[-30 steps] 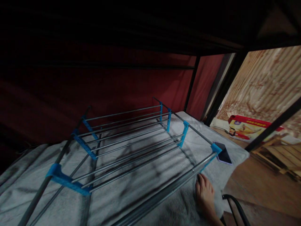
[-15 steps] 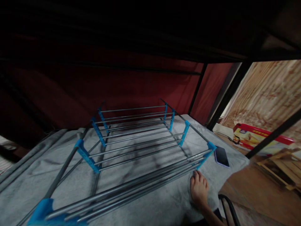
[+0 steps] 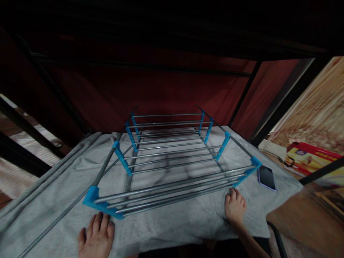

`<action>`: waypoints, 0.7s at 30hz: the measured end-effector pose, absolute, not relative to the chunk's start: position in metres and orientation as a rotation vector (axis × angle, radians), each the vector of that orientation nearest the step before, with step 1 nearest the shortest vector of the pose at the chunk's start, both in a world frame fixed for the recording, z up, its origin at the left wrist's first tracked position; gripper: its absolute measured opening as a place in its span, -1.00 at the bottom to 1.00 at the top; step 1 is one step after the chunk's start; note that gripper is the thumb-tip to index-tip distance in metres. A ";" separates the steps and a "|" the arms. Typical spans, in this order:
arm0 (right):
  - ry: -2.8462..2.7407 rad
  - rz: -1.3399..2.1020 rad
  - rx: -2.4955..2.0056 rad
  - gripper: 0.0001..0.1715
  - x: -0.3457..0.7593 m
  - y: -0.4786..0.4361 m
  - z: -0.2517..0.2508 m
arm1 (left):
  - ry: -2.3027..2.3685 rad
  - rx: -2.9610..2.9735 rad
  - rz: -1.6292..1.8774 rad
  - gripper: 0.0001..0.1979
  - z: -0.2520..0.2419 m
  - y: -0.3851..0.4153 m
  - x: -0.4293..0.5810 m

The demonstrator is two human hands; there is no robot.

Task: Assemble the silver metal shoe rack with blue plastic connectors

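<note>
A rack of grey metal tubes with blue plastic joints (image 3: pixel 124 157) lies on a grey cloth (image 3: pixel 172 225). My left hand (image 3: pixel 96 236) is palm down on the cloth, fingers apart and stretched toward the blue joint (image 3: pixel 103 205) at the rack's near left corner, just short of it. Beside the near right corner, my right hand (image 3: pixel 235 208) rests on the cloth with loosely bent fingers. Its fingertips come close to the lowest front tube and the blue joint (image 3: pixel 247 172); whether they touch is unclear. Neither hand appears to hold anything.
A phone (image 3: pixel 266 177) lies right of the rack. A loose metal tube (image 3: pixel 53 225) runs along the left side. Dark frame bars (image 3: pixel 290 96) stand around the surface and overhead. Beyond the right edge sits a red and yellow box (image 3: pixel 314 157).
My left hand has come into view at the near left corner. The view has shifted, so the rack appears farther right and higher. My right hand stays by the near right corner.
</note>
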State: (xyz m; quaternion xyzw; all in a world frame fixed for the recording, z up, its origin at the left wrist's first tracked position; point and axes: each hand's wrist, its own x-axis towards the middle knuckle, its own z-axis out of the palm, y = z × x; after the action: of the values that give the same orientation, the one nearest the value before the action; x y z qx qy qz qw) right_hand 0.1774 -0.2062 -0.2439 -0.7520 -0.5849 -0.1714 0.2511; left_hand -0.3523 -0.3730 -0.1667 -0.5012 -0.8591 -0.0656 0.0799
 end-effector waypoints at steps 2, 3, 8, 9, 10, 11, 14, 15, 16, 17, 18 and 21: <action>-1.599 -0.482 -2.032 -0.44 0.179 -0.206 -0.244 | -2.566 -1.492 -0.111 -0.53 -0.167 -0.372 -0.350; -1.607 -0.490 -2.029 -0.44 0.180 -0.206 -0.243 | -2.562 -1.481 -0.091 -0.52 -0.167 -0.372 -0.349; -1.662 -0.544 -2.049 -0.49 0.184 -0.207 -0.239 | -2.497 -1.457 -0.146 -0.44 -0.173 -0.373 -0.345; -1.678 -0.561 -2.050 -0.50 0.185 -0.208 -0.239 | -2.481 -1.461 -0.150 -0.43 -0.174 -0.373 -0.345; -1.694 -0.581 -2.047 -0.51 0.187 -0.208 -0.240 | -2.470 -1.459 -0.150 -0.42 -0.175 -0.374 -0.345; -1.706 -0.605 -2.039 -0.51 0.189 -0.208 -0.241 | -2.460 -1.457 -0.148 -0.42 -0.176 -0.374 -0.345; -1.716 -0.678 -2.006 -0.49 0.194 -0.207 -0.246 | -2.432 -1.465 -0.148 -0.44 -0.179 -0.375 -0.347; -1.715 -0.693 -1.996 -0.48 0.196 -0.206 -0.247 | -2.423 -1.469 -0.147 -0.44 -0.180 -0.375 -0.348; -1.710 -0.703 -1.989 -0.47 0.197 -0.205 -0.249 | -2.416 -1.465 -0.146 -0.45 -0.182 -0.375 -0.349; -1.703 -0.707 -1.987 -0.46 0.199 -0.205 -0.250 | -2.411 -1.457 -0.146 -0.46 -0.182 -0.375 -0.349; -1.696 -0.706 -1.985 -0.44 0.199 -0.204 -0.250 | -2.406 -1.453 -0.148 -0.46 -0.183 -0.376 -0.350; -1.669 -0.657 -1.975 -0.41 0.201 -0.203 -0.248 | -2.397 -1.455 -0.165 -0.48 -0.183 -0.377 -0.349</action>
State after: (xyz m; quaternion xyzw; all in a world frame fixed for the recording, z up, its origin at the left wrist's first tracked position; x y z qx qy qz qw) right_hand 0.2007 -0.2032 -0.2483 -0.7196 -0.6082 -0.2394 0.2345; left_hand -0.3495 -0.3770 -0.1832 -0.5109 -0.8415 -0.0578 0.1656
